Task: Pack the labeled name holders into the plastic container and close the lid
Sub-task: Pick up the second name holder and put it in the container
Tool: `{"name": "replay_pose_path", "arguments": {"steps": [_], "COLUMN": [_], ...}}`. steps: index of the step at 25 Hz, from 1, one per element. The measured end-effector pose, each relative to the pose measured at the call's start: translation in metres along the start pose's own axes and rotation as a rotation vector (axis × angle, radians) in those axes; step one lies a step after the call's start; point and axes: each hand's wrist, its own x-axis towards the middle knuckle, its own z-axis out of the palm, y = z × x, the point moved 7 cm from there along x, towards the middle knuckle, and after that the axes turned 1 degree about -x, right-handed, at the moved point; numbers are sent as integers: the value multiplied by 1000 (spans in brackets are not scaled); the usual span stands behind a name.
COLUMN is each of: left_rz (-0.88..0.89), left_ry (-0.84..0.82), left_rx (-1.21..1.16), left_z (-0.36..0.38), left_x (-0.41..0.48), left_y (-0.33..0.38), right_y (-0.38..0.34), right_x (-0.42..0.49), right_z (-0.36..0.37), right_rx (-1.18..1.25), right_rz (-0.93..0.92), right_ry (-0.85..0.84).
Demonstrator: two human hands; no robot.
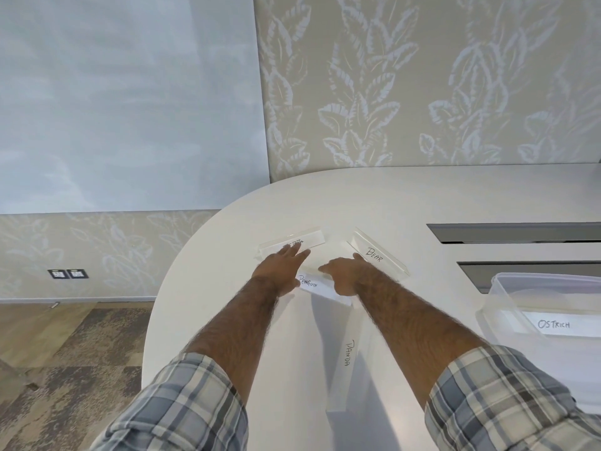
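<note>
Several clear acrylic name holders lie on the white table (pixel 406 196). My left hand (pixel 282 262) stretches flat over the near edge of the far holder (pixel 312 239), whose label is half covered. My right hand (pixel 345 275) rests with its fingertips at the corner of the "BEAR" holder (pixel 379 252). Between and partly under both hands lies the "PENGUIN" holder (pixel 317 287). The "PANDA" holder (pixel 346 356) lies lengthwise between my forearms. At the right, the clear plastic container (pixel 507 288) holds an "OSTRICH" holder (pixel 559 324). No lid is in view.
Two dark cable slots (pixel 514 232) are set into the tabletop at the right, just behind the container. The table's rounded edge curves off to the left over carpet. A leaf-patterned wall stands behind the table.
</note>
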Motion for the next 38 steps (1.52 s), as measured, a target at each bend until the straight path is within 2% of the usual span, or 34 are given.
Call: {"name": "replay_pose_path", "arguments": {"steps": [3, 8, 14, 24, 32, 38], "left_rz": [-22, -115, -135, -154, -111, -73], "left_ry": [-78, -61, -127, -63, -21, 45], "left_rx": [-37, -23, -103, -136, -89, -71], "left_z": [13, 17, 25, 2, -54, -96], "left_x": [4, 5, 4, -6, -21, -36], "left_y": [-3, -12, -22, -15, 22, 87], "right_y": [8, 14, 14, 22, 39, 81], "right_x": [0, 3, 3, -10, -57, -121], "right_z": [4, 13, 6, -8, -50, -82], "right_rx": [-89, -24, -30, -25, -34, -70], "right_rz": [31, 48, 57, 98, 125, 164], "right_ry": [66, -9, 66, 97, 163, 226]}}
